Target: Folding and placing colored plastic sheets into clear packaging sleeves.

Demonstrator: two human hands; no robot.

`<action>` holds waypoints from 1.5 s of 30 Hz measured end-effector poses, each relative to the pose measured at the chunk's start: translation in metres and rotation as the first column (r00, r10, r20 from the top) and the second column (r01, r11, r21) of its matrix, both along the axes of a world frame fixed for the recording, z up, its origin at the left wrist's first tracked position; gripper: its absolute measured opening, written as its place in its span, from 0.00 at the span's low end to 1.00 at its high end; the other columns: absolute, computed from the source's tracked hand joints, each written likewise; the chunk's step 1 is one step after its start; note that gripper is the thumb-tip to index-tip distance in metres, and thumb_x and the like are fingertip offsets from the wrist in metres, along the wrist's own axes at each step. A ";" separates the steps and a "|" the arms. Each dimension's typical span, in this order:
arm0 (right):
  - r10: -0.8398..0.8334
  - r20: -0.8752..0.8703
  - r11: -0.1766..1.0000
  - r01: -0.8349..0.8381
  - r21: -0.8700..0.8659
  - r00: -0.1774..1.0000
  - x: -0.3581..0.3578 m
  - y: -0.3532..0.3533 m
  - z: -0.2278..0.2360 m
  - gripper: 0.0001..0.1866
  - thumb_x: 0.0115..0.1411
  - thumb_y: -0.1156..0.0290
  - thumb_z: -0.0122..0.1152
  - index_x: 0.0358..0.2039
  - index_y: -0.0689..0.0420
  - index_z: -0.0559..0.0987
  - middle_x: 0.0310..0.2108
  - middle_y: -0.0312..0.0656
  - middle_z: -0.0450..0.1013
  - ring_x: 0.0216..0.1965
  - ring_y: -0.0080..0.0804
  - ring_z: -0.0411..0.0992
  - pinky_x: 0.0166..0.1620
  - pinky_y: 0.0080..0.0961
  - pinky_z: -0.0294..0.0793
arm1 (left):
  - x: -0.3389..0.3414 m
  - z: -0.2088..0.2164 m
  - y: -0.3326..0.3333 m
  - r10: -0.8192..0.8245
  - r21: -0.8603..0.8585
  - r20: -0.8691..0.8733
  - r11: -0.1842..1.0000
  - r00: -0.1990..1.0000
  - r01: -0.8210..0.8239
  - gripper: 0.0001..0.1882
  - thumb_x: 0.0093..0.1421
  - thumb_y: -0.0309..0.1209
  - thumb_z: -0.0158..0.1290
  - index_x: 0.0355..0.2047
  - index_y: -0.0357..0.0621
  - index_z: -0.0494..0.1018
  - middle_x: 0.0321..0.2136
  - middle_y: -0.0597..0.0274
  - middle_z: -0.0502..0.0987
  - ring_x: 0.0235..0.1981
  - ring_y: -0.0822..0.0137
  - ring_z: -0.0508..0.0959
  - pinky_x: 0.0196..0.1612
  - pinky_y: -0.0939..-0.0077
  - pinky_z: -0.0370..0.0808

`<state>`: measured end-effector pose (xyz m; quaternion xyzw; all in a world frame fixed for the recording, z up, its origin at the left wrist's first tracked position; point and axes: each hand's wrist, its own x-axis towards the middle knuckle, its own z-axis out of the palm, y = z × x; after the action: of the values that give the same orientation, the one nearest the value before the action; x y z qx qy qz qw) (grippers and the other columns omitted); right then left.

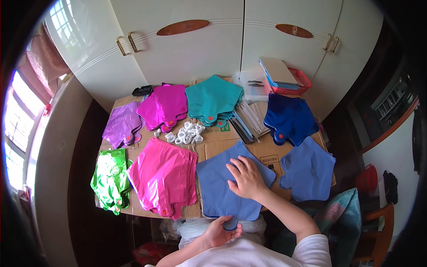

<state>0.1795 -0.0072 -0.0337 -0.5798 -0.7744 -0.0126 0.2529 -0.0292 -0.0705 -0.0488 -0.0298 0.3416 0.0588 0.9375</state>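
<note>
White cupboard doors behind cardboard-covered table (267, 153). Stacks of flat foil balloons across it: green, pink, purple, magenta, teal, dark blue. Blue foil balloon (222, 187) lies flat at table's near edge, centre. Right hand (246, 179) palm-down on balloon, fingers spread, pressing. Left hand (220, 231) at near edge, thumb and fingers pinching balloon's neck. Second blue balloon (309, 171) near right edge

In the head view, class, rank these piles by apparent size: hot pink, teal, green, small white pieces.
1. hot pink pile
2. teal pile
3. green pile, close to teal, so unsure
4. small white pieces
</note>
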 end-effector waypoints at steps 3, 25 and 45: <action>-0.002 0.019 1.000 0.002 -0.009 1.000 -0.001 -0.001 -0.001 0.27 0.53 0.60 0.59 0.53 0.56 0.71 0.56 0.47 0.63 0.58 0.51 0.58 0.61 0.49 0.56 | -0.010 0.030 0.007 -0.015 0.210 -0.060 0.977 0.998 0.028 0.24 0.67 0.41 0.37 0.50 0.30 0.65 0.46 0.46 0.73 0.50 0.51 0.73 0.56 0.56 0.68; 0.061 0.079 0.990 -0.051 -0.130 0.995 0.000 -0.001 -0.001 0.31 0.53 0.48 0.59 0.58 0.40 0.70 0.64 0.38 0.58 0.67 0.49 0.49 0.64 0.64 0.42 | 0.003 0.039 0.108 0.499 0.479 -0.716 -0.156 0.488 0.864 0.18 0.55 0.41 0.57 0.27 0.35 0.70 0.20 0.43 0.76 0.26 0.44 0.79 0.29 0.54 0.75; 0.059 0.074 0.987 -0.047 -0.153 0.996 0.003 0.001 0.000 0.36 0.51 0.44 0.58 0.57 0.50 0.70 0.59 0.40 0.64 0.66 0.48 0.52 0.65 0.60 0.43 | 0.021 0.049 0.079 0.465 0.616 -0.444 -0.462 0.766 0.638 0.10 0.48 0.24 0.53 0.33 0.33 0.71 0.37 0.45 0.74 0.35 0.49 0.75 0.41 0.61 0.74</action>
<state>0.1825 -0.0066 -0.0334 -0.5754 -0.7977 0.0302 0.1782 -0.0080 0.0081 0.0006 0.8389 0.3959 0.2229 0.2997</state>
